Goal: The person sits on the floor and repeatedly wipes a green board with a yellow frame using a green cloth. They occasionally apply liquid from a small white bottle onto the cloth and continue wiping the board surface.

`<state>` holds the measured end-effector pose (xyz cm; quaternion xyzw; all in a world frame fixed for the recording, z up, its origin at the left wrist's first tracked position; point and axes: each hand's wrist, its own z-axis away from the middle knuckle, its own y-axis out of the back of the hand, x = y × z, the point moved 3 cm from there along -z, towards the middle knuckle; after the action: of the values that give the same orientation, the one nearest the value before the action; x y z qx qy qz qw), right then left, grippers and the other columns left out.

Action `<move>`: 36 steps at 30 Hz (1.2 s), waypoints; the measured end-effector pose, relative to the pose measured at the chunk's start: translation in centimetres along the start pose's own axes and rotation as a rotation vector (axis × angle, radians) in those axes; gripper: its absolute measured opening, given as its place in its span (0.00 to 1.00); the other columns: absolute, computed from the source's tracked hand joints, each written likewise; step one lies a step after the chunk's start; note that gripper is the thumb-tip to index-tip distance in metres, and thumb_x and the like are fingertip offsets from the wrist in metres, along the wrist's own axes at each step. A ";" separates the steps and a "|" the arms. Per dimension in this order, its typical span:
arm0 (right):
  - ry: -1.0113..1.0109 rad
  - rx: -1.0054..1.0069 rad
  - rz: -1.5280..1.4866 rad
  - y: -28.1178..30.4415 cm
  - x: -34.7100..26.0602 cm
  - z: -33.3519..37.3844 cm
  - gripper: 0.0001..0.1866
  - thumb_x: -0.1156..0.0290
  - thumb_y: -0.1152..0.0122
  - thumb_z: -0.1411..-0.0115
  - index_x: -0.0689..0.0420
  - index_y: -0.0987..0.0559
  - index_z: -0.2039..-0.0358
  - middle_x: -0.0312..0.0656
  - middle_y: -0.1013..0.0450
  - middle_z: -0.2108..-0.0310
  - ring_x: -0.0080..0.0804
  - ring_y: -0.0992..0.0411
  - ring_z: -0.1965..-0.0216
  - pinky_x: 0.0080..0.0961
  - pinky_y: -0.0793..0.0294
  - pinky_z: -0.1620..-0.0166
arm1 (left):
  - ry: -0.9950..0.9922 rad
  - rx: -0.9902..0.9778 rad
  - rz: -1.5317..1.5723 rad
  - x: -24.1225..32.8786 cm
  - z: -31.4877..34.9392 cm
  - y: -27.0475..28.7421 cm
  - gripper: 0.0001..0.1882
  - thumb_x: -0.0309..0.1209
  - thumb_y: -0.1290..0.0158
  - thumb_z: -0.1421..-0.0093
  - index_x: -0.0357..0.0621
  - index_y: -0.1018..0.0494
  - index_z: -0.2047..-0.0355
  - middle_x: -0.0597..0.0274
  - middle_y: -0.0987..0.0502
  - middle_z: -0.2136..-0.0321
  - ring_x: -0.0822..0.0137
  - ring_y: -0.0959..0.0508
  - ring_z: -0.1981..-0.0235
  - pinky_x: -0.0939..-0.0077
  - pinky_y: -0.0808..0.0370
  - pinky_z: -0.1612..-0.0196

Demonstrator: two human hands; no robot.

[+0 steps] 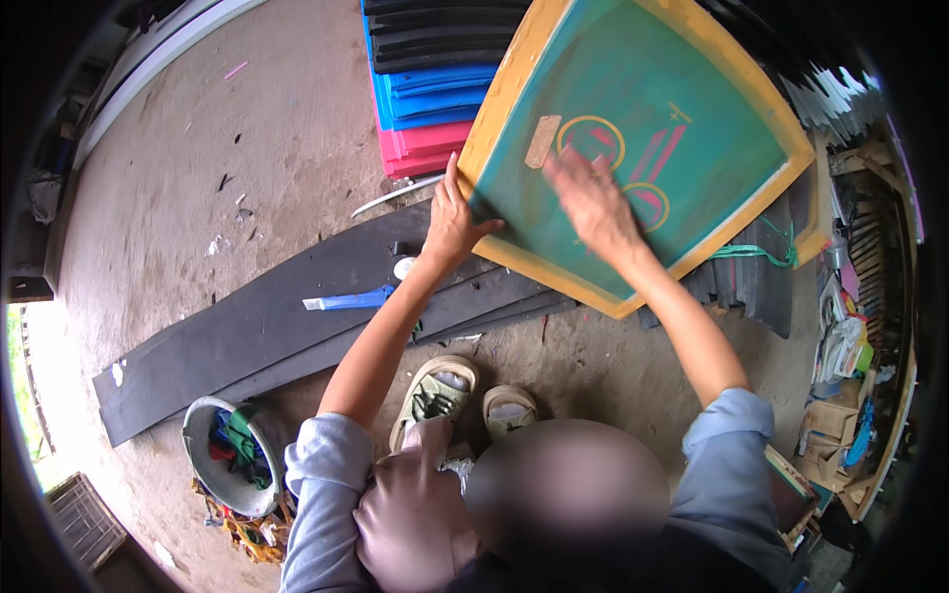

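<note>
The person's left hand [454,219] was spread across the left corner of the framed green screen [652,148], thumb and fingers well apart. The right hand [598,208] was open over the mesh, palm down. The screen lay ahead of the person, overlapping the black sheets [247,306] on the floor. Its wooden border [554,279] looked stiff and fairly light for its breadth, the best place for both hands to hold, on opposite sides; the taut mesh within seemed smooth and easily dented or torn, better not gripped.

Nearest, a blurred oval hid the person's lap. Whatever bore the screen was covered by it. Blur left unclear whether the right fingers touched the mesh or the tan strip [541,141]. The far border ran out of view.
</note>
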<state>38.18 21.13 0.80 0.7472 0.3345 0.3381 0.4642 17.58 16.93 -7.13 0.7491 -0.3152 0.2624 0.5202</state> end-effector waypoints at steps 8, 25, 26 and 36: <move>-0.117 0.262 0.325 7.9 4.3 -4.1 0.20 0.75 0.41 0.49 0.49 0.24 0.53 0.32 0.35 0.45 0.34 0.39 0.43 0.39 0.40 0.42 | 0.146 -0.026 -0.035 -2.0 0.4 0.2 0.60 0.36 0.31 0.61 0.51 0.63 0.36 0.41 0.39 0.53 0.40 0.34 0.52 0.52 0.31 0.51; 0.010 0.389 0.094 7.1 5.6 -5.6 0.11 0.82 0.42 0.57 0.58 0.24 0.70 0.40 0.30 0.74 0.35 0.29 0.68 0.27 0.26 0.66 | 0.060 -0.032 -0.065 -2.3 0.6 -0.2 0.57 0.38 0.32 0.61 0.42 0.59 0.38 0.41 0.40 0.52 0.41 0.36 0.50 0.54 0.33 0.50; -0.015 0.379 0.100 6.1 4.6 -5.2 0.10 0.83 0.43 0.55 0.58 0.23 0.70 0.40 0.30 0.75 0.36 0.29 0.68 0.28 0.27 0.65 | 0.061 -0.030 -0.069 -2.5 0.4 -0.3 0.57 0.39 0.32 0.61 0.42 0.59 0.38 0.41 0.40 0.52 0.41 0.36 0.50 0.54 0.33 0.50; 0.089 0.177 -0.050 6.4 4.7 -4.1 0.08 0.85 0.42 0.57 0.62 0.23 0.73 0.42 0.31 0.74 0.36 0.29 0.66 0.29 0.26 0.64 | 0.106 -0.048 -0.052 -2.6 0.4 -0.1 0.57 0.41 0.32 0.61 0.45 0.58 0.38 0.44 0.39 0.52 0.42 0.35 0.50 0.53 0.31 0.52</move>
<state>38.60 24.68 8.97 0.7608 0.4020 0.3286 0.3894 15.96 17.09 -9.20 0.7295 -0.2736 0.2805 0.5606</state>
